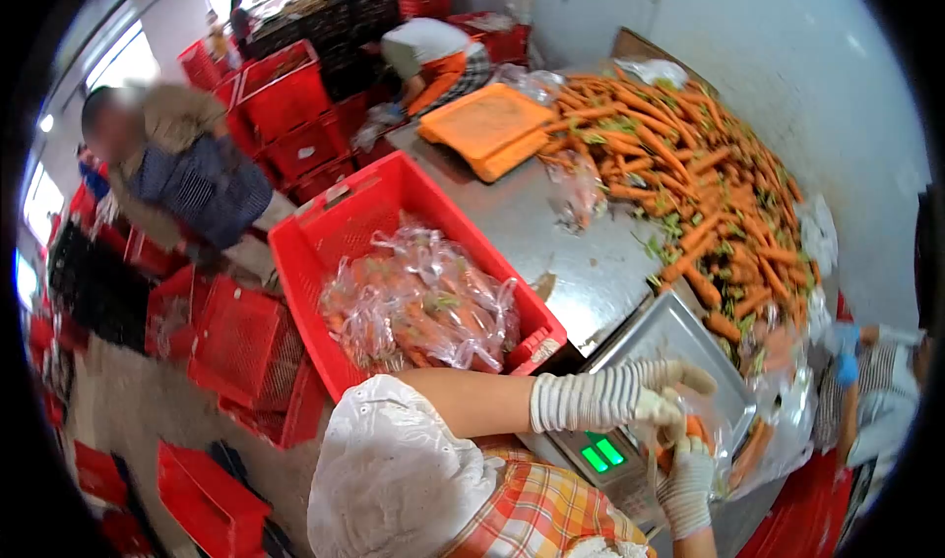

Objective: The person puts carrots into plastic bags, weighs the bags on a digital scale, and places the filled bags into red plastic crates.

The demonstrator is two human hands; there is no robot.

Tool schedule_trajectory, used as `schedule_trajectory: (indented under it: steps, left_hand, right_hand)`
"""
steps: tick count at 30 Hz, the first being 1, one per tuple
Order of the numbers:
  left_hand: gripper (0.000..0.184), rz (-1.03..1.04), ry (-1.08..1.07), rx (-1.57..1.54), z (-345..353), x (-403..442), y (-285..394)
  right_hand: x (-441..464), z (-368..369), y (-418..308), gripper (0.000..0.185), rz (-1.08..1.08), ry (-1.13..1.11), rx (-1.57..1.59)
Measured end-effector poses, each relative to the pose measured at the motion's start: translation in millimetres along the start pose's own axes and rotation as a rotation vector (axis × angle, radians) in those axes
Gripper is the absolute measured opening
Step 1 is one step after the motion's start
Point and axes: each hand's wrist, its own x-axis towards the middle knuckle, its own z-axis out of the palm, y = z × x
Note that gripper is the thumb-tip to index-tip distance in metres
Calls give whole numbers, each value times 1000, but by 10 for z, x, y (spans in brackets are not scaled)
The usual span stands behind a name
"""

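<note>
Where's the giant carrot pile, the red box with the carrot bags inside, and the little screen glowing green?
Carrot pile (689, 179): head view, on carrots around its middle.
Red box (345, 220): head view, on its bare inside wall.
Little screen (602, 454): head view, on its lit green middle.

Two white-gloved grips (658, 393) (689, 479); one lit scale (602, 454); many carrots (704, 196)

I saw room to pass over the metal table (536, 238), along the lane between the red crate (343, 207) and the carrot heap (669, 155); an orange platform (492, 125) obstructed its far end. The crate's raised walls barred a low sideways path. Nearer, the scale pan's (679, 337) rim stood up, and a clear bag (719, 432) filled the gap between the left hand (658, 401) and right hand (687, 484).
</note>
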Motion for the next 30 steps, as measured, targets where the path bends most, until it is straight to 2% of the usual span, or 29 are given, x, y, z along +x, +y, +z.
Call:
schedule_trajectory:
  steps: [3, 5, 7, 8, 9, 10, 11, 12, 13, 15, 16, 17, 19, 21, 23, 25, 26, 27, 29, 30]
  left_hand:
    - [63, 16, -136, -164, 56, -133, 32]
    - [62, 65, -81, 26, 12, -167, -41]
    - [62, 99, -79, 38, 88, -191, 6]
    - [62, 113, -91, 58, 147, -187, 35]
    - [62, 115, -93, 61, 218, -180, 49]
    - [62, 147, -45, 54, 295, -170, 60]
    - [63, 175, 3, 46, 335, -158, 65]
    - [64, 155, 43, 181, 298, -138, 75]
    - [66, 130, 81, 316, 259, -118, 87]
    - [67, 95, 21, 215, 248, -57, 62]
    - [67, 154, 74, 294, 291, -56, 39]
    - [66, 202, 82, 274, 279, -20, -56]
    - [66, 298, 97, 235, 222, 76, -225]
    - [64, 81, 103, 181, 309, 40, -106]
    - [71, 49, 189, 222, 395, 36, -60]
    - [74, 216, 189, 277, 383, 4, -36]
    - [72, 219, 189, 240, 378, -32, 24]
    - [72, 252, 188, 206, 367, -63, 61]
    - [75, 236, 184, 221, 307, -132, 99]
    - [76, 229, 187, 226, 291, -154, 106]
  right_hand:
    - [196, -105, 2, 39, 11, 0, 46]
    - [295, -203, 2, 32, 42, 65, 154]
    - [313, -257, 10, 26, 101, 127, 266]
    - [318, 64, 310, 19, 166, 155, 430]
    - [330, 275, 462, 19, 165, 158, 429]
    - [355, 451, 575, 20, 429, 75, 1158]
    - [414, 775, 704, 23, 532, 60, 1583]
    - [474, 1097, 832, 27, 679, 86, 1993]
    - [514, 886, 581, 27, 680, 99, 2001]
    - [481, 483, 139, 30, 510, 66, 1603]
    - [338, 960, 527, 34, 564, -196, 1815]
    - [428, 892, 491, 35, 517, -116, 1665]
    - [519, 565, 236, 37, 353, 93, 1016]
    - [622, 392, 41, 39, 254, 193, 449]
    - [743, 252, -63, 43, 223, 135, 55]
    - [698, 204, -91, 37, 235, 96, 91]
    - [644, 159, -16, 29, 175, 59, 170]
    - [587, 138, 41, 29, 208, 56, 181]
    - [463, 45, 152, 22, -21, 180, 242]
    - [407, -25, 175, 16, -65, 180, 192]
